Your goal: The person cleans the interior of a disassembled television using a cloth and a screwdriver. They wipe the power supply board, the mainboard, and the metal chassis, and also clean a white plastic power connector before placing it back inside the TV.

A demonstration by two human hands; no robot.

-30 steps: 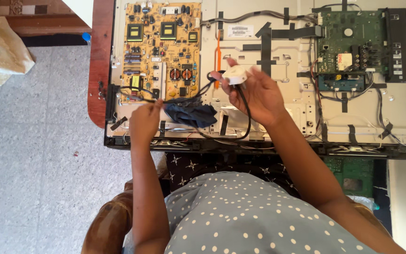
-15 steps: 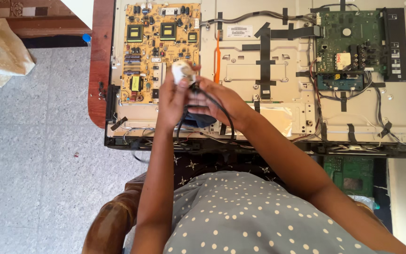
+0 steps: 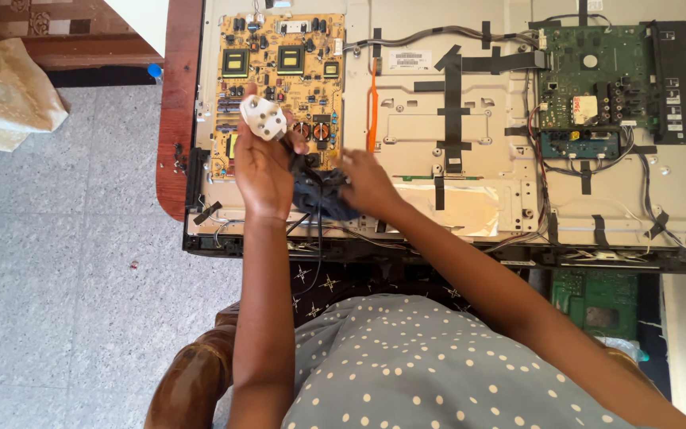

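Nearest the camera, a dotted grey garment [image 3: 430, 365] and both forearms rise toward an opened flat-panel television chassis [image 3: 454, 199] lying face down on the counter [image 3: 176, 119]. The left hand [image 3: 263, 171] is closed around a white mains plug [image 3: 263, 117], held over the lower part of the yellow power-supply board [image 3: 279, 48]. The right hand [image 3: 367, 184], just beside it, clamps a bundled dark cable [image 3: 321, 195] against the chassis edge; thin black leads hang from the bundle. Beyond, black tape strips [image 3: 454, 95] cross the metal back plate. Far right sits the green main board [image 3: 589, 79] with its wiring.
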